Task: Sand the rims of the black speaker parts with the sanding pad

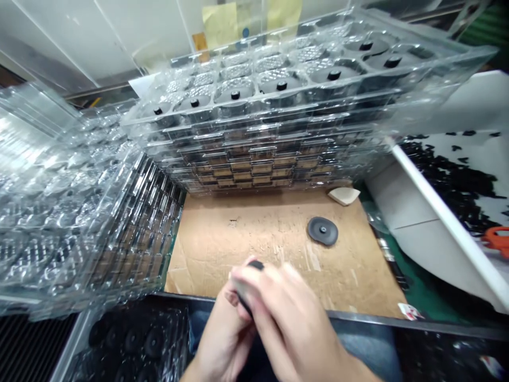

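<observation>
My left hand (225,339) and my right hand (278,313) are together low in the middle of the view, above the front of a cardboard sheet (238,249). Between their fingers is a small black part (255,265), mostly hidden and slightly blurred; both hands appear to grip it. A black round rubber disc (322,231) with a central hole lies flat on the cardboard, to the right of and beyond my hands.
Tall stacks of transparent plastic trays (254,132) (59,212) stand behind and left of the cardboard. Dark round parts fill a tray (131,339) at lower left. A white bin (449,185) holds black pieces at right, near an orange-handled tool (497,241).
</observation>
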Motion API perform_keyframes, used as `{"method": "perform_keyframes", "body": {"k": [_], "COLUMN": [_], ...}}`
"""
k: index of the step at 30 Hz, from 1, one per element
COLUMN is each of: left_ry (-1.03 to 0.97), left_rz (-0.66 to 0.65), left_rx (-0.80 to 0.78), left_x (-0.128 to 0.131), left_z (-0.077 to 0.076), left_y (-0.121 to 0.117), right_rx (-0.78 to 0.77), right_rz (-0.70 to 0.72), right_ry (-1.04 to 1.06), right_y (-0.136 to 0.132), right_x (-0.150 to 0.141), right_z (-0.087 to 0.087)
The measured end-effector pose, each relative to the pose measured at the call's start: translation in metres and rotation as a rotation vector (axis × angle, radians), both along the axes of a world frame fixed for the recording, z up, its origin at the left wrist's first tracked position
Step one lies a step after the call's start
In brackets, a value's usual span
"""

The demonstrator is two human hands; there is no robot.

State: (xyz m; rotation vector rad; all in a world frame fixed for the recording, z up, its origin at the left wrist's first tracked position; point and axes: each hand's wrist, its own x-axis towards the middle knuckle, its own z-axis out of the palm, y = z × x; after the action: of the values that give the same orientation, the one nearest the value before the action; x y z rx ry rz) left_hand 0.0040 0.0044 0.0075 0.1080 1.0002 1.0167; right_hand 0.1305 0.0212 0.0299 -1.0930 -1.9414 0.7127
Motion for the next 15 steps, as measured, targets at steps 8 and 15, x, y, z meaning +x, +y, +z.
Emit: {"method": "perform_keyframes", "body": {"k": [8,15], "left_ry": [0.035,-0.027], "left_rz": [-0.008,0.018], "left_rx": [-0.011,0.023], "left_x": [0.007,-0.005], "left_z": [0.011,0.000], "left_y": [0.003,0.004], "right_rx": [0.018,-0.116], "right_rz": [-0.051,0.037], "right_ry": [0.004,-0.170], "right_y": [0.005,-0.011], "right_x": [-0.003,0.023], "right_z": [0.002,-0.002]}}
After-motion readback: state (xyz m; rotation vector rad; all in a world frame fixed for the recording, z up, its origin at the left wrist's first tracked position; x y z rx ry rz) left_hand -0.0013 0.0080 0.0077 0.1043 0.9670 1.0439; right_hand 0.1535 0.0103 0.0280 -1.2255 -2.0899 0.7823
